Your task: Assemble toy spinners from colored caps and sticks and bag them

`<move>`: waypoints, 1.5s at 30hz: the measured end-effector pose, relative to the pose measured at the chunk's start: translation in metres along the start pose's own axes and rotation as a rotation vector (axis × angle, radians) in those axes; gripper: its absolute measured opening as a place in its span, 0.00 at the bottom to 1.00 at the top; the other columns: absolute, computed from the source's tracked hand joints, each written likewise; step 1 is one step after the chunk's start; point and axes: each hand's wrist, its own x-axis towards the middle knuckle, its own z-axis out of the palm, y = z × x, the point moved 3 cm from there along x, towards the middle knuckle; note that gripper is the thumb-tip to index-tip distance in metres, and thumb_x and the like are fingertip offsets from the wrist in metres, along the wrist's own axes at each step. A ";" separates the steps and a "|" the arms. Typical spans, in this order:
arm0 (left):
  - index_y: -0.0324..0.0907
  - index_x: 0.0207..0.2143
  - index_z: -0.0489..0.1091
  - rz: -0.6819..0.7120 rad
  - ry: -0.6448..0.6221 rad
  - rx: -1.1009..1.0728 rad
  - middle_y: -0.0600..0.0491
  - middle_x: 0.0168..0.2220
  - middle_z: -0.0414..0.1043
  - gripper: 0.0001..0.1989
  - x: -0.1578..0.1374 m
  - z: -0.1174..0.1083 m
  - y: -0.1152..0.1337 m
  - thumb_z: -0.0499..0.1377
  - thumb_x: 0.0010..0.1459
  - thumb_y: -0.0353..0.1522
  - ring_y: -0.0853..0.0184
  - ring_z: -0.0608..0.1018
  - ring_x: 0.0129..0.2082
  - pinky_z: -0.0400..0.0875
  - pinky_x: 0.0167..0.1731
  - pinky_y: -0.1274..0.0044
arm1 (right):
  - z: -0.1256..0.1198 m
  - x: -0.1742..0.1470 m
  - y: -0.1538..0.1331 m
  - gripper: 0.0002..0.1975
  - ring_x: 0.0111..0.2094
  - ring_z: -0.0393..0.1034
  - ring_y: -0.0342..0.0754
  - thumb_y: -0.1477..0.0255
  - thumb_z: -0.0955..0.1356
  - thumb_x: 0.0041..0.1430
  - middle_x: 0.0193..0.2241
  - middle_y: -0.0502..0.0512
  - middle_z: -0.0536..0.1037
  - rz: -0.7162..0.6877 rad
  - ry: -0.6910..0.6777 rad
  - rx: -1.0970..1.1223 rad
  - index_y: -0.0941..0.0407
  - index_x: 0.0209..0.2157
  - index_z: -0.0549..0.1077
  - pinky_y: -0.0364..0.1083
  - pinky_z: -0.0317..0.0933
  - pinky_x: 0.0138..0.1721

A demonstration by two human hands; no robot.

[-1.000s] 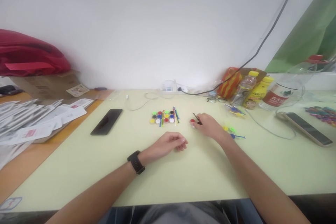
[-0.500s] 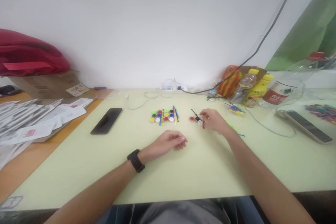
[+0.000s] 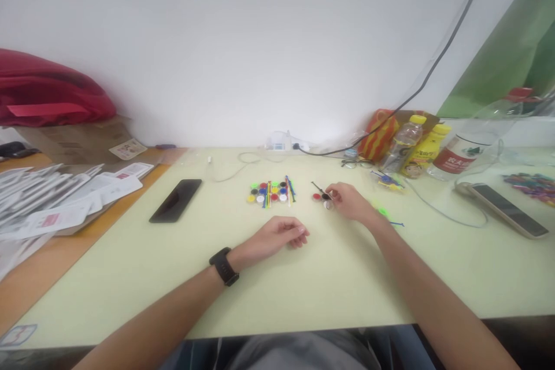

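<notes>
My left hand (image 3: 280, 232), with a black watch (image 3: 224, 266) on its wrist, rests on the table with its fingers loosely curled and nothing visible in them. Farther right, my right hand (image 3: 349, 201) pinches at the near end of a thin black plastic stick (image 3: 319, 188). Just left of its fingertips lie a red disc (image 3: 317, 197), a black disc (image 3: 325, 197) and a white disc (image 3: 328, 205). Left of these, coloured discs (image 3: 275, 197) lie in rows, with coloured sticks (image 3: 290, 187) between and beside them. The right hand's palm side is hidden.
A dark phone (image 3: 176, 200) lies at left, near papers (image 3: 52, 202). Behind my right hand stand bottles (image 3: 427, 150), glasses (image 3: 356, 163) and small blue and yellow pieces (image 3: 388, 180). Green and blue pieces (image 3: 390, 218) lie beside my right forearm. Another phone (image 3: 507, 208) trails a cable.
My right hand has shifted slightly left, and the black stick has moved left with it. A red tip under the fingers no longer shows; the white disc is plainer. My left hand stays put.
</notes>
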 end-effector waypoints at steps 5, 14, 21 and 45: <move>0.37 0.37 0.78 -0.010 0.014 -0.007 0.47 0.35 0.79 0.19 0.000 0.000 0.000 0.63 0.63 0.46 0.67 0.77 0.33 0.71 0.38 0.75 | -0.005 0.003 0.008 0.14 0.41 0.72 0.50 0.81 0.66 0.57 0.42 0.60 0.78 0.035 0.082 -0.032 0.57 0.42 0.79 0.45 0.63 0.42; 0.37 0.37 0.78 -0.013 0.013 0.012 0.47 0.35 0.78 0.19 0.000 0.000 0.001 0.62 0.63 0.46 0.67 0.77 0.34 0.71 0.39 0.75 | -0.007 0.007 0.016 0.13 0.42 0.72 0.50 0.82 0.65 0.57 0.40 0.60 0.78 0.105 0.104 -0.096 0.59 0.36 0.81 0.43 0.61 0.42; 0.37 0.38 0.78 -0.016 0.004 0.016 0.47 0.36 0.78 0.19 -0.001 0.000 0.002 0.62 0.64 0.46 0.67 0.77 0.34 0.71 0.39 0.75 | -0.007 0.003 0.015 0.10 0.42 0.71 0.50 0.78 0.65 0.60 0.40 0.61 0.78 0.120 0.057 -0.124 0.59 0.36 0.80 0.43 0.59 0.40; 0.38 0.38 0.77 -0.021 0.035 -0.002 0.48 0.35 0.78 0.18 -0.001 0.001 0.003 0.62 0.64 0.46 0.67 0.77 0.33 0.71 0.38 0.75 | -0.023 -0.003 -0.011 0.15 0.36 0.72 0.47 0.81 0.58 0.62 0.33 0.53 0.78 -0.031 0.156 -0.038 0.54 0.37 0.74 0.44 0.59 0.38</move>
